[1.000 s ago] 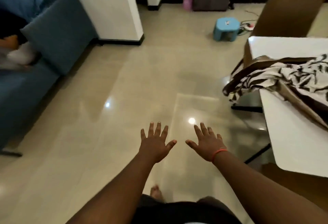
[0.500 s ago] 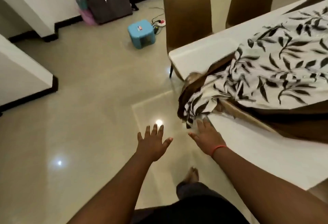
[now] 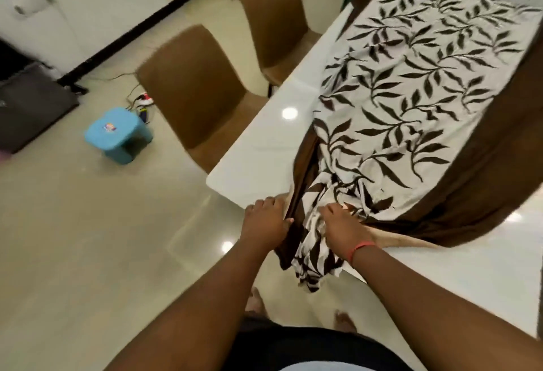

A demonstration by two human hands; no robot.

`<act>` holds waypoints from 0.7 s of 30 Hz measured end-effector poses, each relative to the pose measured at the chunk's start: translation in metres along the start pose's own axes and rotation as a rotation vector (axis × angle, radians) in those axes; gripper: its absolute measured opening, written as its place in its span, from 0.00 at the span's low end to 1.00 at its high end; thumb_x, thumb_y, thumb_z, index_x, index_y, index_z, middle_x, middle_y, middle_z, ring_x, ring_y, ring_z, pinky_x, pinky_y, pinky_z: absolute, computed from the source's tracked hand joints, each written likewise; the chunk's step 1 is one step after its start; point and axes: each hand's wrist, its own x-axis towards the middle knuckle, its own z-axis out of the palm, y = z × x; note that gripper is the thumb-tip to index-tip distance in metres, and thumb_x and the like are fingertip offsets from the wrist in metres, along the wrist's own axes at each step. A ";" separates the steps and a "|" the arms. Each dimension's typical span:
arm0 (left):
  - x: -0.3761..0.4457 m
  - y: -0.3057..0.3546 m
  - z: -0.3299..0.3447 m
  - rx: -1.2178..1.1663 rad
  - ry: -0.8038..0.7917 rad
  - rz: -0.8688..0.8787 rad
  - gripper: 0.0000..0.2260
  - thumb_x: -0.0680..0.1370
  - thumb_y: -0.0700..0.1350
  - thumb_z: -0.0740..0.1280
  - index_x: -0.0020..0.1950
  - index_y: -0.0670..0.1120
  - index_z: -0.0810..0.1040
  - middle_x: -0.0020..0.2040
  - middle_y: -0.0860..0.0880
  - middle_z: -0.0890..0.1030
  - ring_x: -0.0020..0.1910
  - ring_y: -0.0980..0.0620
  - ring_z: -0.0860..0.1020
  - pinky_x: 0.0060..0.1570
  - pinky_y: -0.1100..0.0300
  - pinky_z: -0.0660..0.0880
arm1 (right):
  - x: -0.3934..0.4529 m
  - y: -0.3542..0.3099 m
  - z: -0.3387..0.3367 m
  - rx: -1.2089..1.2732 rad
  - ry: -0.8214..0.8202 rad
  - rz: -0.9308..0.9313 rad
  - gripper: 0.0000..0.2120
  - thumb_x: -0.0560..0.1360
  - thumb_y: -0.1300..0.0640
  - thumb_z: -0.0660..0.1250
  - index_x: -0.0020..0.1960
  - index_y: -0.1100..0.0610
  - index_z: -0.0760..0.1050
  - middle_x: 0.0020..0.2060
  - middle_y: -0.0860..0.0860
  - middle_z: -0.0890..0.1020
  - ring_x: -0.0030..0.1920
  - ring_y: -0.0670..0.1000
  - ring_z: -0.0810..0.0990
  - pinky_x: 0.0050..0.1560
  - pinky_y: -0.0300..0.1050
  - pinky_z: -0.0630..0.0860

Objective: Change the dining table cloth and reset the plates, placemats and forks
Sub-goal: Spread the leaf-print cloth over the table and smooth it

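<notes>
Left hand (image 3: 266,220): gripped the cloth's (image 3: 411,100) brown edge, frame centre.
Right hand (image 3: 342,228): clutched bunched cloth.
Table (image 3: 264,150): white, two chairs (image 3: 191,100) upper left.

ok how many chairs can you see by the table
2, both brown, along the far side of the table: one chair near the corner by the blue stool, another chair further along. More may be hidden beyond the frame.
</notes>
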 end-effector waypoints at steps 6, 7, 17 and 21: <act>0.068 -0.007 -0.004 -0.056 -0.136 0.156 0.15 0.79 0.51 0.64 0.62 0.46 0.69 0.57 0.46 0.77 0.57 0.43 0.78 0.53 0.52 0.74 | -0.002 0.001 0.003 0.184 0.109 0.308 0.25 0.73 0.65 0.60 0.69 0.53 0.71 0.64 0.53 0.76 0.65 0.55 0.75 0.65 0.48 0.73; 0.076 -0.011 -0.005 -0.105 -0.139 0.169 0.11 0.78 0.49 0.63 0.58 0.47 0.70 0.55 0.47 0.78 0.55 0.44 0.79 0.50 0.54 0.73 | -0.008 0.002 -0.001 0.243 0.174 0.381 0.22 0.73 0.65 0.60 0.65 0.54 0.74 0.61 0.54 0.78 0.62 0.56 0.77 0.62 0.48 0.74; 0.128 -0.082 -0.024 -0.344 -0.023 -0.164 0.10 0.81 0.47 0.60 0.57 0.43 0.74 0.54 0.42 0.80 0.54 0.40 0.80 0.56 0.49 0.76 | -0.134 0.051 0.020 0.352 0.440 0.983 0.09 0.74 0.62 0.68 0.54 0.58 0.78 0.52 0.58 0.81 0.55 0.61 0.79 0.54 0.49 0.72; 0.123 -0.057 -0.023 -0.382 -0.139 0.048 0.15 0.83 0.54 0.58 0.54 0.43 0.76 0.52 0.43 0.81 0.53 0.42 0.80 0.56 0.50 0.76 | -0.130 0.059 0.020 0.327 0.385 1.042 0.06 0.76 0.60 0.65 0.41 0.53 0.71 0.44 0.58 0.80 0.49 0.62 0.79 0.43 0.47 0.67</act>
